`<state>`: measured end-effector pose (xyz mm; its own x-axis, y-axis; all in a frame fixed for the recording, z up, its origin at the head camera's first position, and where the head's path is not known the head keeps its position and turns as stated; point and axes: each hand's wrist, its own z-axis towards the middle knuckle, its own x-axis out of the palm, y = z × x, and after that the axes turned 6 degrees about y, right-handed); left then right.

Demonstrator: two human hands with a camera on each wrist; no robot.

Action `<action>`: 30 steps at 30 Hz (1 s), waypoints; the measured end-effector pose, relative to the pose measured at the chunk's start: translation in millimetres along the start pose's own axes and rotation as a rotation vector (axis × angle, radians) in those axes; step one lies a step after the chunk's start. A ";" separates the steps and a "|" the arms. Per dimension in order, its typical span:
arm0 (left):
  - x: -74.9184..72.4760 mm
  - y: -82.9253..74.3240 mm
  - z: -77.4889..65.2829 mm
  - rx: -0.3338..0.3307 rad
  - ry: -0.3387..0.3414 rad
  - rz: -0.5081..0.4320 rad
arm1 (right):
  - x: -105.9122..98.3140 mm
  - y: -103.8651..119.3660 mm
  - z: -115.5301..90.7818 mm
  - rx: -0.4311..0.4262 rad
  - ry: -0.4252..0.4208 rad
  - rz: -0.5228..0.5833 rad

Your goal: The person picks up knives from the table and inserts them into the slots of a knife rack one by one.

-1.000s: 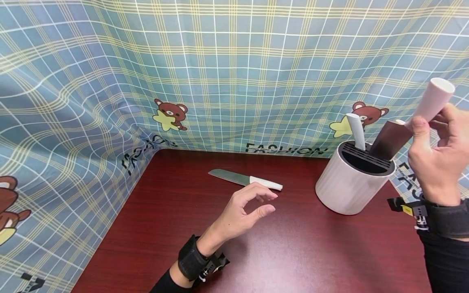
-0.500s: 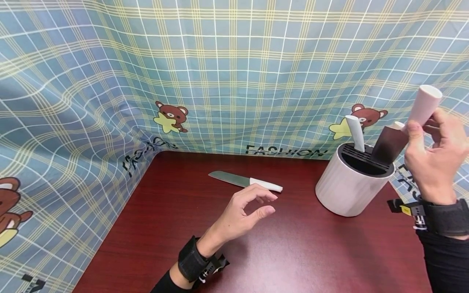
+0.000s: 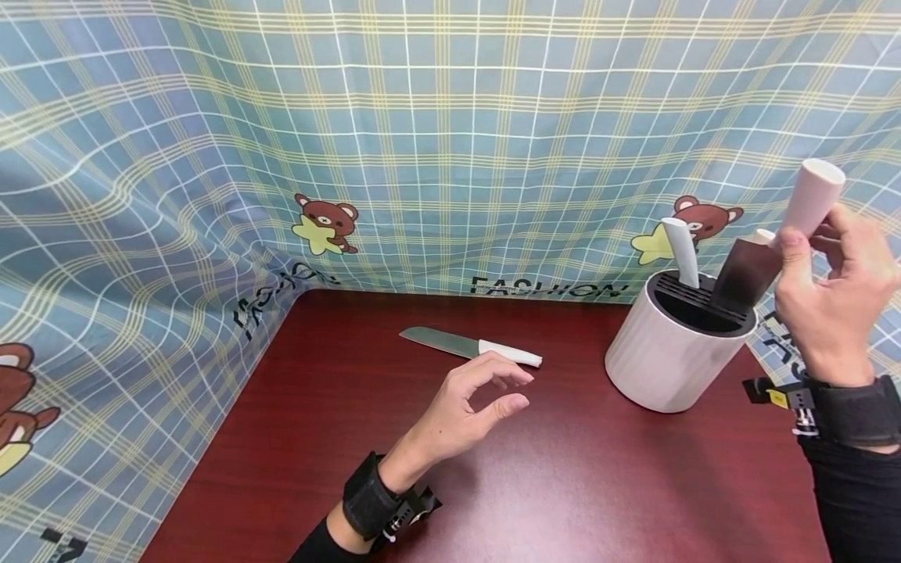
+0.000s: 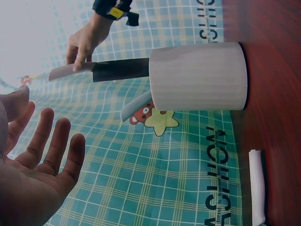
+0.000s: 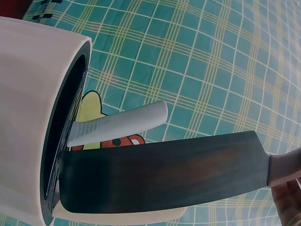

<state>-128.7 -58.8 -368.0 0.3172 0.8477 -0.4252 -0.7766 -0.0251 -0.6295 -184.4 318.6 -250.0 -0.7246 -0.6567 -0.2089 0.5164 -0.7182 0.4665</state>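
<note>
Currently I have the right hand gripping the cleaver by its pale handle, thumb and fingers bent round it near the blade. The cleaver slants over the knife holder, which stands by the far right corner of the worktop; its front end is at the slotted top, but I cannot tell whether any of it sits inside a slot. The left hand is raised over the middle of the worktop, fingers loosely spread and holding nothing. Beyond it a knife lies near the far edge, its handle toward the holder.

What worries me most is the tilt. If the blade end is in a slot, pulling or pushing at this slant could bind it and tip the holder; if it is free, it could skid across the top. A pale handle lies close against the cleaver's side and another handle leans just beside it, so a sideways swing may knock either one. The grip is close to the blade, so a slip could bring the fingers onto metal, and lowering the left hand carelessly might nudge the loose knife
</note>
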 end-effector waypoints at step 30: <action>-4.5 1.8 -6.7 0.006 -0.015 0.020 | 6.6 -20.5 -9.5 0.058 0.009 -0.029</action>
<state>-127.9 -66.2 -371.6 0.2939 0.8548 -0.4278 -0.7860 -0.0385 -0.6170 -195.4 326.8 -269.1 -0.7345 -0.6382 -0.2308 0.4679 -0.7226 0.5088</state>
